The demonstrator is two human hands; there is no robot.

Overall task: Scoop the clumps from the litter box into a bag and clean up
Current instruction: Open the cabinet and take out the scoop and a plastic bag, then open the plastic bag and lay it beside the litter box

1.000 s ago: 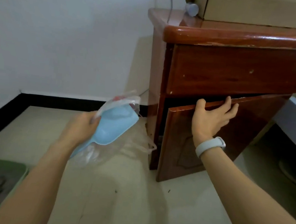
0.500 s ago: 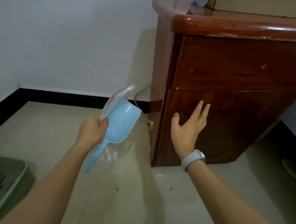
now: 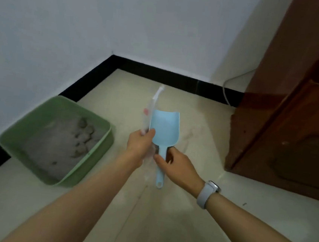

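The light blue plastic scoop (image 3: 164,128) is held above the floor, right of the green litter tray (image 3: 103,146). The left hand (image 3: 140,143) pinches the scoop and the thin clear plastic bag (image 3: 152,108) together; the right hand (image 3: 177,165) closes on the handle. The scoop looks rigid and light, best held by the handle; the bag looks limp and slippery. Half a second ago the right hand lay flat on the brown wooden cabinet (image 3: 293,115).

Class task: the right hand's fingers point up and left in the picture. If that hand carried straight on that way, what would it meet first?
The right hand would first meet the blue scoop handle, which its fingers already reach; just past that is the left hand. Depth is hard to judge.
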